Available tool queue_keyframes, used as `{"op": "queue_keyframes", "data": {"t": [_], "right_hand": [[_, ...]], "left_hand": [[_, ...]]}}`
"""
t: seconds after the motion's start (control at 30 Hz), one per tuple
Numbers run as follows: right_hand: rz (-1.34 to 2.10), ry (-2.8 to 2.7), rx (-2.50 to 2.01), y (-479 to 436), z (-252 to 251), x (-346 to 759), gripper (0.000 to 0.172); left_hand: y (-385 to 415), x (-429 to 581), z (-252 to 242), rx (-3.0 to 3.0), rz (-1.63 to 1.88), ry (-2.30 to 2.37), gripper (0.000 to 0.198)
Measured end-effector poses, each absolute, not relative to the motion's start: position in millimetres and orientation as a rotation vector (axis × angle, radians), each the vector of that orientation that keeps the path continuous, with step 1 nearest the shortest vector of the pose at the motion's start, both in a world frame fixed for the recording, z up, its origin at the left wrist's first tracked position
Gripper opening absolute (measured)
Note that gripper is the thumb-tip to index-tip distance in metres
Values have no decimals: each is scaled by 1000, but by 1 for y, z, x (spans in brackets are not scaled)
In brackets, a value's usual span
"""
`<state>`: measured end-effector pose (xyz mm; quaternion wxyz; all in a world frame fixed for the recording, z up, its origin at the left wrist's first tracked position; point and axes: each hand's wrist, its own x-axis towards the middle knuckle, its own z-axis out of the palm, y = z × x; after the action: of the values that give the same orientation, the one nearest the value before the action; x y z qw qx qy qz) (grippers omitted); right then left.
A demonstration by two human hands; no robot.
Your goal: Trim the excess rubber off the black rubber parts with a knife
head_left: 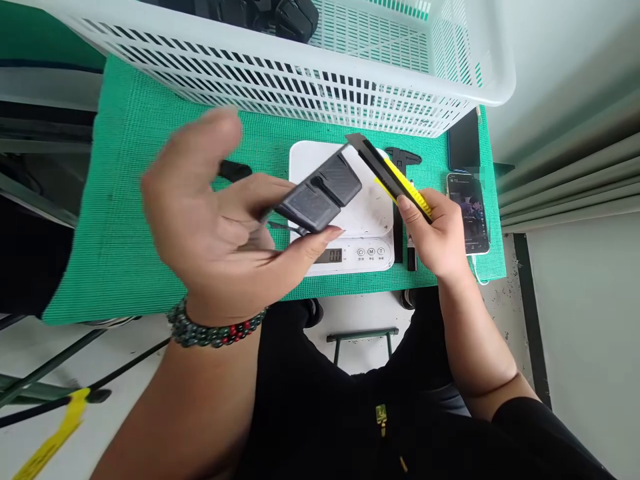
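Observation:
My left hand grips a dark grey plastic part by its lower left end, thumb below and a finger behind, and holds it tilted above a white digital scale. In my right hand is a yellow and black utility knife, its blade out and pointing up and left. The blade tip is close to the upper corner of the part; whether they touch I cannot tell. The scale's display shows 0.0, partly covered by my left thumb.
A white plastic basket with black parts stands at the back of the green mat. Right of the scale lie a black caliper and a lit phone with a cable. Another dark object lies behind my left hand.

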<state>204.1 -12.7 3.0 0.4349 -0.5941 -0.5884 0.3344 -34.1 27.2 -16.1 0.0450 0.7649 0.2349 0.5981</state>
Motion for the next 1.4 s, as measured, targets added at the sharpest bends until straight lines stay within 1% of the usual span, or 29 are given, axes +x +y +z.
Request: {"op": "queue_keyframes", "data": {"t": [0.03, 0.13, 0.17, 0.2, 0.3, 0.33, 0.4, 0.47, 0.57, 0.6, 0.7, 0.73, 0.77, 0.83, 0.93, 1.07, 1.13, 1.2, 1.3, 1.4], "right_hand": [[883, -1463, -1458, -13, 3, 203, 53], [999, -1450, -1393, -15, 5, 198, 54], [1027, -1438, -1375, -16, 6, 197, 54], [1054, -1423, -1355, -17, 6, 195, 53], [1120, -1385, -1281, -18, 5, 192, 52], [1127, -1381, -1259, -19, 4, 192, 51], [1127, -1386, -1222, -21, 4, 190, 50], [1127, -1405, -1193, -23, 4, 189, 48], [1114, -1462, -1150, -25, 7, 187, 46], [1099, -1492, -1134, -25, 8, 187, 45], [1040, -1570, -1084, -26, 12, 188, 39], [1026, -1589, -1073, -26, 12, 188, 37], [1017, -1606, -1072, -27, 13, 188, 34], [1006, -1648, -1097, -27, 12, 188, 32], [963, -1667, -1191, -27, 10, 190, 34], [859, -1580, -1377, -21, 7, 195, 44], [864, -1552, -1413, -18, 8, 197, 50], [911, -1540, -1381, -18, 9, 197, 53], [985, -1552, -1263, -21, 13, 195, 52], [1026, -1607, -1190, -24, 14, 192, 45]], "left_hand": [[31, -38, -20, 2289, 1817, 798, 108], [51, -56, -44, 2224, 1842, 865, 127], [60, -64, -56, 2227, 1824, 866, 129], [71, -71, -69, 2178, 1926, 865, 129], [101, -89, -106, 2069, 2022, 908, 121], [108, -92, -115, 1996, 2104, 953, 121], [113, -91, -123, 1930, 2116, 1017, 122], [105, -84, -116, 1932, 2078, 1023, 123], [76, -65, -87, 2008, 1823, 1029, 129], [65, -58, -75, 2040, 1787, 1010, 128], [38, -40, -46, 2194, 1674, 979, 112], [32, -36, -40, 2232, 1637, 982, 112], [28, -33, -36, 2273, 1676, 958, 112], [24, -30, -32, 2320, 1669, 996, 107], [20, -29, -29, 2346, 1599, 1070, 103], [16, -28, -27, 2358, 1626, 965, 104], [15, -28, -27, 2358, 1696, 914, 105], [14, -28, -27, 2351, 1679, 941, 108], [16, -30, -28, 2353, 1614, 1092, 105], [21, -32, -29, 2361, 1646, 1221, 100]]}}
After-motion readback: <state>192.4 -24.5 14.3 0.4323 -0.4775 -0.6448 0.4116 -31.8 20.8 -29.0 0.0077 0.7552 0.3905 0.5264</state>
